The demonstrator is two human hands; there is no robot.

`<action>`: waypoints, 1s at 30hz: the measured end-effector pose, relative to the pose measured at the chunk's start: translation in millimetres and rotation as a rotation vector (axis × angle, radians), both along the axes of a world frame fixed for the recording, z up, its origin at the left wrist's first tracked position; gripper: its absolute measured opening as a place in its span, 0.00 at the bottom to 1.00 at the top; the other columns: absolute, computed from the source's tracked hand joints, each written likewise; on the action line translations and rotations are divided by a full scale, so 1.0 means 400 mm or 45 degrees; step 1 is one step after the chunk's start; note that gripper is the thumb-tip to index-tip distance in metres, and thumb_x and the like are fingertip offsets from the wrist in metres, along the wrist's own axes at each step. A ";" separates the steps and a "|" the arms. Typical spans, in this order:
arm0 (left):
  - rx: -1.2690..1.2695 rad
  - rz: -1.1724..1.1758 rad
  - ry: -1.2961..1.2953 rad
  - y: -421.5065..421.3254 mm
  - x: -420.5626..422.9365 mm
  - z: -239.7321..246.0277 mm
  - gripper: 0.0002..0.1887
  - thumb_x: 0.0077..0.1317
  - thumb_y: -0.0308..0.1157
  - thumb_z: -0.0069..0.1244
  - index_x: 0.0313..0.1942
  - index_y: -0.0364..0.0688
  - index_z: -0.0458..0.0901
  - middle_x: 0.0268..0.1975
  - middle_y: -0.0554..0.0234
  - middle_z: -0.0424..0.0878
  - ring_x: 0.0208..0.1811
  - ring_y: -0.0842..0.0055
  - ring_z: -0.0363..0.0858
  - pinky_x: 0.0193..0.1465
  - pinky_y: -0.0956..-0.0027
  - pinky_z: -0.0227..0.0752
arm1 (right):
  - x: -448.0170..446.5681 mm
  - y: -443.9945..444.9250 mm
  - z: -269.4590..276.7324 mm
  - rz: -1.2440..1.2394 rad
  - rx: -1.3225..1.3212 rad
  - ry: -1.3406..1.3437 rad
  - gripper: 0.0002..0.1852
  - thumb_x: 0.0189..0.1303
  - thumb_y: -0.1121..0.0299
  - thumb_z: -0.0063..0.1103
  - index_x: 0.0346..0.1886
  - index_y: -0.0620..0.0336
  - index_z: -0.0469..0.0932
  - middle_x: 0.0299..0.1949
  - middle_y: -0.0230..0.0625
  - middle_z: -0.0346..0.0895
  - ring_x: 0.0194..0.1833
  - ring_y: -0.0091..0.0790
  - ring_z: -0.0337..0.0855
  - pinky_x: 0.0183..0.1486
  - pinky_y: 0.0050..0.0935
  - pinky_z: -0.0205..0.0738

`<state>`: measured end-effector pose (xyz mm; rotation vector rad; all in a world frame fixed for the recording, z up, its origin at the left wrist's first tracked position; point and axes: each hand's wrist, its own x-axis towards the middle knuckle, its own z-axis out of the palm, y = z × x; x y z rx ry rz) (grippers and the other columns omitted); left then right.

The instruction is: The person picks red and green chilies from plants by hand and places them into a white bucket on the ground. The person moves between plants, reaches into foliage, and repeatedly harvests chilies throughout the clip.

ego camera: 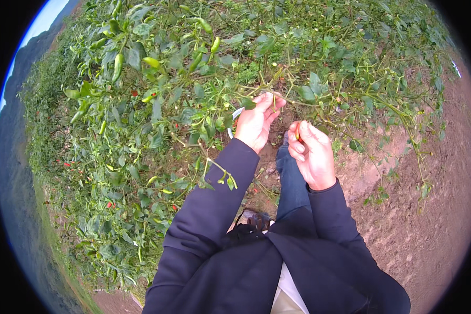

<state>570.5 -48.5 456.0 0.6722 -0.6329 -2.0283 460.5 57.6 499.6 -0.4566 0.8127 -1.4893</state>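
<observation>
My left hand [257, 123] is raised among the branches of a chili plant, its fingertips closed around a thin green stem [274, 103]. Just to the right and nearer to me, my right hand [314, 151] pinches a small orange-red chili pepper [297, 134] between thumb and fingers. Most of that pepper is hidden by the fingers. Above both hands a branch [294, 102] with a few leaves runs sideways. Green chili peppers [118, 67] hang from the plants to the upper left.
A white curved band [230, 127], partly hidden, shows behind my left wrist. One leafy twig [219, 168] crosses in front of my left sleeve. Red chilies [110, 205] dot the foliage at left. Bare brown soil [408, 235] lies at right. My jeans leg [292, 184] stands below the hands.
</observation>
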 end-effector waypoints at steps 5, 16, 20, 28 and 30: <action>0.072 -0.019 -0.031 -0.007 0.007 0.023 0.12 0.67 0.37 0.44 0.44 0.38 0.74 0.45 0.60 0.78 0.50 0.73 0.75 0.55 0.69 0.65 | -0.014 0.017 0.025 0.205 -0.064 -0.374 0.15 0.69 0.66 0.40 0.43 0.71 0.71 0.32 0.33 0.70 0.25 0.19 0.64 0.25 0.16 0.57; -0.481 0.995 -0.361 -0.032 0.106 0.087 0.16 0.63 0.21 0.45 0.52 0.36 0.70 0.45 0.66 0.75 0.39 0.83 0.72 0.45 0.80 0.65 | -0.004 0.025 0.050 0.309 -0.087 -0.364 0.12 0.68 0.65 0.42 0.36 0.66 0.69 0.25 0.30 0.65 0.21 0.16 0.60 0.20 0.14 0.54; -0.798 1.128 -0.427 -0.078 0.110 0.118 0.18 0.58 0.19 0.50 0.50 0.38 0.69 0.40 0.69 0.70 0.38 0.84 0.69 0.41 0.78 0.65 | -0.013 0.010 0.042 0.494 -0.060 -0.502 0.16 0.70 0.61 0.36 0.37 0.66 0.69 0.25 0.32 0.65 0.21 0.21 0.63 0.16 0.16 0.53; -0.045 0.479 0.705 -0.158 0.189 0.181 0.10 0.60 0.32 0.48 0.40 0.38 0.72 0.43 0.58 0.75 0.45 0.66 0.73 0.49 0.58 0.69 | 0.013 -0.001 0.042 0.671 0.156 -0.181 0.11 0.67 0.67 0.44 0.33 0.65 0.72 0.21 0.26 0.64 0.18 0.13 0.57 0.17 0.12 0.49; -0.052 0.515 0.844 -0.146 0.208 0.162 0.12 0.61 0.34 0.49 0.43 0.39 0.74 0.44 0.59 0.75 0.47 0.68 0.72 0.52 0.58 0.67 | 0.013 -0.004 0.037 0.682 0.175 -0.132 0.11 0.67 0.67 0.45 0.34 0.65 0.72 0.20 0.24 0.63 0.18 0.13 0.56 0.17 0.12 0.48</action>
